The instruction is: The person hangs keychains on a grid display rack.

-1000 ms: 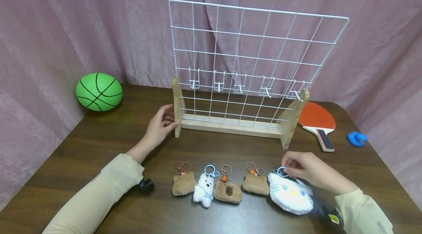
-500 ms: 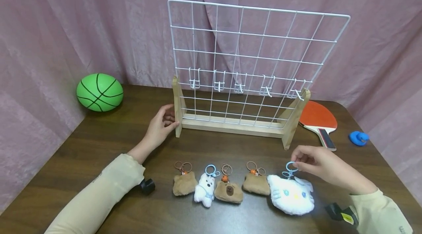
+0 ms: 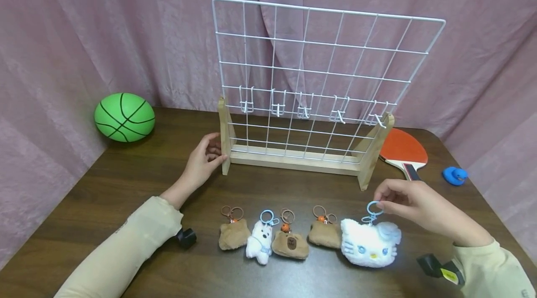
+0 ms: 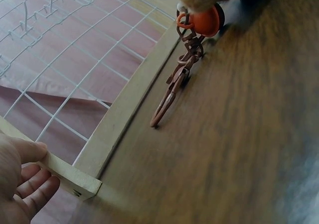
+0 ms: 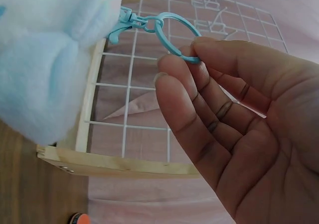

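Pinching white plush (image 3: 370, 244) by blue ring (image 5: 166, 44) in right hand (image 3: 410, 201), in front of wire rack (image 3: 327, 72), right end; gripping its left post (image 3: 225, 125) with left hand (image 3: 200, 160); probably handling light and squishy, so best grabbing by ring.

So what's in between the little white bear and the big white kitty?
The brown plush with a snout and the plain brown plush; the head view shows both.

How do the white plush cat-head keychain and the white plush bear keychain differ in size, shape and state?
The white plush cat-head keychain is larger than the white plush bear keychain. The cat is a broad head alone; the bear has a body and limbs. The right hand pinches the cat's light blue ring; no hand touches the bear. Both are white plush with light blue rings.
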A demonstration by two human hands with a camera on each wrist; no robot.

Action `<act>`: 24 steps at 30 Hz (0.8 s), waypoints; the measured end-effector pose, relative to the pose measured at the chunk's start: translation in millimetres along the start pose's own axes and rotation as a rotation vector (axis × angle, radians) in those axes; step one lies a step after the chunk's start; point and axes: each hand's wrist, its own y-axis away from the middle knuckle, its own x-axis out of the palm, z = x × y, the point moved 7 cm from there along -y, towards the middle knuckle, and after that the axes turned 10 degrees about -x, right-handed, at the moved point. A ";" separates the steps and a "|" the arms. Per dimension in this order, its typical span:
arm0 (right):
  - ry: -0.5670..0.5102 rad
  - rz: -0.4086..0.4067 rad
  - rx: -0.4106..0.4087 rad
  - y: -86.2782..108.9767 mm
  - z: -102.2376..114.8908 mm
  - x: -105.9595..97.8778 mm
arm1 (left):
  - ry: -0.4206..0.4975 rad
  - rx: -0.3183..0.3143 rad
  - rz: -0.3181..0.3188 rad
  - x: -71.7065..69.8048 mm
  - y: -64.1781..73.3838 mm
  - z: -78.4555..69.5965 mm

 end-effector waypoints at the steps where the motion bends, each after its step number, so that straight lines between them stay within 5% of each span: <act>1: 0.003 -0.004 -0.005 -0.5 1.0 -1.5 | -0.006 0.001 0.000 -0.2 -0.1 -0.5; 24: 0.103 -0.064 0.081 -19.0 -1.6 -35.9 | -0.022 0.011 -0.003 -0.4 0.6 -1.2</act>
